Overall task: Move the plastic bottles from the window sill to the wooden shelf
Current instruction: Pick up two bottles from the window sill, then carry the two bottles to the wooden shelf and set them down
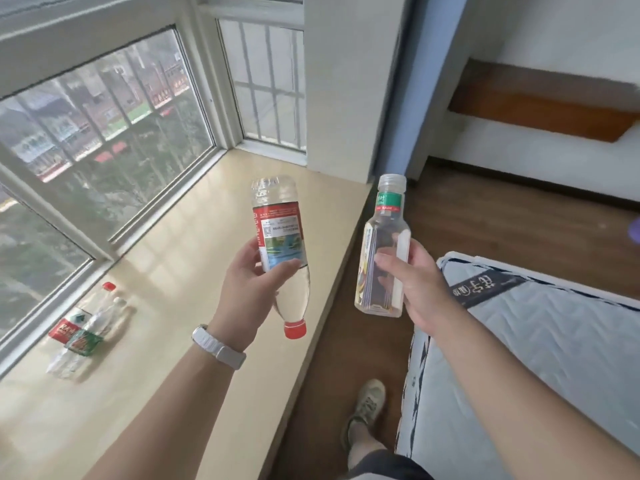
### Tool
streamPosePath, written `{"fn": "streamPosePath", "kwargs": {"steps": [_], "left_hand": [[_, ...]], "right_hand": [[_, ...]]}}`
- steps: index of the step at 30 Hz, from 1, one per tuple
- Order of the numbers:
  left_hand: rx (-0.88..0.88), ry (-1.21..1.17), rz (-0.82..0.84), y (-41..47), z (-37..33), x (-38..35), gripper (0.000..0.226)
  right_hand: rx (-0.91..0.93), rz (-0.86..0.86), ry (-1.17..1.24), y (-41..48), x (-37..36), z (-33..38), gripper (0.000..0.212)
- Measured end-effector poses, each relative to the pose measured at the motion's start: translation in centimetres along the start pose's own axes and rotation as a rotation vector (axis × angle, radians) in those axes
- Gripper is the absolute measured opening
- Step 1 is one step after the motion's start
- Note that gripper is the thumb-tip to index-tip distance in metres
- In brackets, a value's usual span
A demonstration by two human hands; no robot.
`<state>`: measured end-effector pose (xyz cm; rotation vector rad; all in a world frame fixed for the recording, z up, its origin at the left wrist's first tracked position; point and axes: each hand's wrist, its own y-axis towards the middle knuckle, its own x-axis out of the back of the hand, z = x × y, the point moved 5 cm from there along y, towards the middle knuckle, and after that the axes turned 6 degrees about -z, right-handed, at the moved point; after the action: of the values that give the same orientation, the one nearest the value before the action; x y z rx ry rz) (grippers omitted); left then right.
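Broadly, the sill (194, 209) spans the left, the mattress (536, 358) the right, the shelf (519, 109) the far wall. Left hand (249, 289) curls round a red-label bottle (280, 230) held cap-down above the sill; right hand (415, 289) grips a green-band bottle (384, 258), upright over the floor. A bottle pair (83, 337) lies on the sill's near left.

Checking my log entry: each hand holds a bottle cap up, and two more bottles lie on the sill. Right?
One slip: in the head view the left hand holds its red-capped bottle cap down. Only the right hand's clear-capped bottle is cap up. Two bottles do lie on the sill.
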<state>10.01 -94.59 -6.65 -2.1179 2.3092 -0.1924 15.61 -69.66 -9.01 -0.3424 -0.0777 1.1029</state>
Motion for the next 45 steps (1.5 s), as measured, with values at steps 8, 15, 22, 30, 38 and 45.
{"fn": "streamPosePath", "kwargs": {"steps": [8, 15, 22, 30, 38, 45], "left_hand": [[-0.049, 0.128, 0.165, 10.4, -2.7, -13.8, 0.061], [-0.116, 0.139, 0.308, 16.2, -6.3, -26.1, 0.043], [-0.164, 0.196, 0.388, 21.3, -7.4, -32.3, 0.048], [-0.168, 0.162, 0.501, 30.0, -7.2, -38.9, 0.039], [-0.111, 0.081, 0.639, 43.6, -6.9, -45.4, 0.030], [-0.115, 0.085, 0.769, 51.1, -8.9, -51.6, 0.031]], "right_hand": [[0.028, -0.153, 0.081, 9.3, 9.4, 4.0, 0.034], [0.074, -0.252, 0.111, 15.7, 17.2, 8.5, 0.028], [0.091, -0.335, 0.119, 19.5, 21.4, 10.1, 0.031], [0.039, -0.461, 0.051, 27.1, 24.2, 11.3, 0.059], [-0.004, -0.535, 0.063, 39.8, 23.8, 15.5, 0.068], [0.047, -0.586, 0.005, 45.9, 24.5, 20.1, 0.075]]}}
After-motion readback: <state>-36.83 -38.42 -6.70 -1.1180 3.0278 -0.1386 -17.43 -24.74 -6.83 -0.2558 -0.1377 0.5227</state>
